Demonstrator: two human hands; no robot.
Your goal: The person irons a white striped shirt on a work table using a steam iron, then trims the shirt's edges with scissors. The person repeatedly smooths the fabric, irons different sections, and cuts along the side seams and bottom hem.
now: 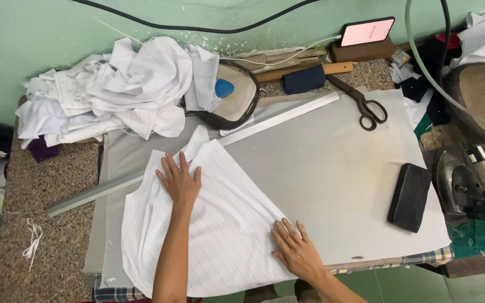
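Left hand: I have my left hand (179,180) flat on the striped white cloth (209,224), fingers (170,166) spread and released, pressing near the upper fold, gripping nothing
Right hand: my right hand (297,251) lies flat on the cloth's right edge, fingers splayed, nothing grasped
Cloth: it lies on the grey pad (332,168) covering the table (51,191), near the front edge, its lower part hanging close to the drop
Risk: I judge the cloth could slide off the front if either palm lifts; the long metal ruler (197,151) runs under its top corner and could ridge or shift the fabric
Risk, heat: the iron (467,185) sits at the right beside the dark block (410,196), well apart from the cloth
Other things: scissors (366,106), a heap of white garments (119,90), a phone (367,31) propped at the wall
Containers: I see none; the blue chalk (224,88) rests on a padded oval form (237,95)
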